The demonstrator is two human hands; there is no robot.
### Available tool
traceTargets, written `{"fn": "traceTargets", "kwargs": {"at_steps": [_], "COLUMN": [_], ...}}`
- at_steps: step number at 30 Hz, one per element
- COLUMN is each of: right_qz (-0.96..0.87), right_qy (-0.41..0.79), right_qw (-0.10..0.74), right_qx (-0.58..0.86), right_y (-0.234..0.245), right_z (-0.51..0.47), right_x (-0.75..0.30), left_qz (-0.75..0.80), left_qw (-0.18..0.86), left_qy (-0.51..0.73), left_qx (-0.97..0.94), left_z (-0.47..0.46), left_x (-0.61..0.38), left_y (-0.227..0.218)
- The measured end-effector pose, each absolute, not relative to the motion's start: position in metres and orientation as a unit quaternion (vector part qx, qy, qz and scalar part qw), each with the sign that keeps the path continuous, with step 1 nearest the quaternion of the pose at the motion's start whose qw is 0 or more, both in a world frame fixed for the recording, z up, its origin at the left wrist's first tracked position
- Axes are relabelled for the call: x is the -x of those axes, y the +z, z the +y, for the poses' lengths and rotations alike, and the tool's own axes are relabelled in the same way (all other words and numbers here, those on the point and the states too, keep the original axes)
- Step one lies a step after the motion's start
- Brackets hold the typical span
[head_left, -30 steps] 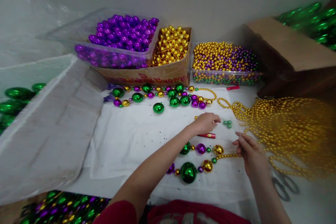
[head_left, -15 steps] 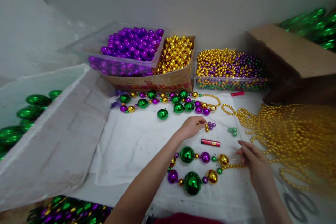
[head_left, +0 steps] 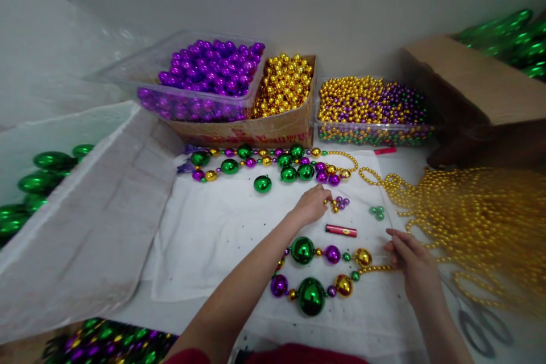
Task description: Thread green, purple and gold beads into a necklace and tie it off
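My left hand [head_left: 313,203] reaches over the white cloth [head_left: 213,227], fingers curled and pinched at a small cluster of purple and gold beads [head_left: 340,203]. My right hand [head_left: 412,264] rests low at the right, fingers closed on the thin gold strand end of a bead necklace [head_left: 315,273] made of big green, purple and gold balls. A red lighter [head_left: 341,231] lies between the two hands. A second finished necklace [head_left: 273,162] stretches along the cloth's far edge, with a loose green ball [head_left: 262,183] beside it.
At the back stand a clear tub of purple balls [head_left: 205,77], a cardboard box of gold balls [head_left: 281,88] and a clear tub of small mixed beads [head_left: 371,108]. A heap of gold strands [head_left: 478,222] fills the right. Scissors [head_left: 482,324] lie near right. Small green beads [head_left: 377,212] sit nearby.
My left hand drew back left off the lighter to the small purple and gold beads and pinched there. The right hand stayed on the gold strand. The view tilted slightly.
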State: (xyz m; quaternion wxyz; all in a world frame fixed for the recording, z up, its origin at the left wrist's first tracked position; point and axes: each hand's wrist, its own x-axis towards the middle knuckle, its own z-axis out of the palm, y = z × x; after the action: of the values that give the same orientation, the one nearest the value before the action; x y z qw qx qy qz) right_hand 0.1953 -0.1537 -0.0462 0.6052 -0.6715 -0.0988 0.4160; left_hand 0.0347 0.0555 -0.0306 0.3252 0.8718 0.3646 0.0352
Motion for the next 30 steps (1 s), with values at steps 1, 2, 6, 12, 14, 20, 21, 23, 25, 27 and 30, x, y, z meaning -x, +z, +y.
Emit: {"fn": "traceTargets", "kwargs": {"at_steps": [1, 2, 6, 12, 14, 20, 21, 23, 25, 27, 30], "right_qz": [-0.102, -0.104, -0.110, -0.128, -0.136, -0.149, -0.149, -0.147, -0.143, -0.142, -0.145], "right_qy": [0.416, 0.414, 0.412, 0.405, 0.406, 0.406, 0.407, 0.409, 0.410, 0.410, 0.412], "right_qw": [0.605, 0.605, 0.604, 0.600, 0.600, 0.596, 0.596, 0.595, 0.592, 0.589, 0.594], "right_qx": [0.671, 0.671, 0.673, 0.678, 0.676, 0.677, 0.676, 0.676, 0.679, 0.682, 0.675], "right_y": [-0.046, -0.046, -0.042, -0.037, -0.036, -0.034, -0.034, -0.034, -0.034, -0.034, -0.035], "right_z": [-0.153, -0.153, -0.151, -0.150, -0.150, -0.151, -0.151, -0.151, -0.151, -0.152, -0.152], "right_x": [-0.195, -0.195, -0.194, -0.192, -0.191, -0.189, -0.189, -0.189, -0.188, -0.188, -0.187], "left_qz": [0.365, 0.367, 0.383, 0.394, 0.394, 0.396, 0.397, 0.399, 0.400, 0.398, 0.398], "left_qw": [0.330, 0.336, 0.397, 0.560, 0.604, 0.697, 0.709, 0.720, 0.722, 0.720, 0.714], "left_qy": [0.038, 0.043, 0.070, 0.111, 0.122, 0.155, 0.161, 0.168, 0.171, 0.174, 0.178], "left_qx": [-0.870, -0.866, -0.831, -0.720, -0.682, -0.577, -0.560, -0.543, -0.538, -0.541, -0.548], "left_z": [0.055, 0.055, 0.058, 0.055, 0.051, 0.040, 0.039, 0.038, 0.037, 0.037, 0.038], "left_x": [-0.034, -0.034, -0.030, -0.024, -0.023, -0.021, -0.021, -0.021, -0.020, -0.019, -0.018], "left_y": [-0.032, -0.034, -0.035, -0.034, -0.034, -0.032, -0.032, -0.032, -0.034, -0.035, -0.036]}}
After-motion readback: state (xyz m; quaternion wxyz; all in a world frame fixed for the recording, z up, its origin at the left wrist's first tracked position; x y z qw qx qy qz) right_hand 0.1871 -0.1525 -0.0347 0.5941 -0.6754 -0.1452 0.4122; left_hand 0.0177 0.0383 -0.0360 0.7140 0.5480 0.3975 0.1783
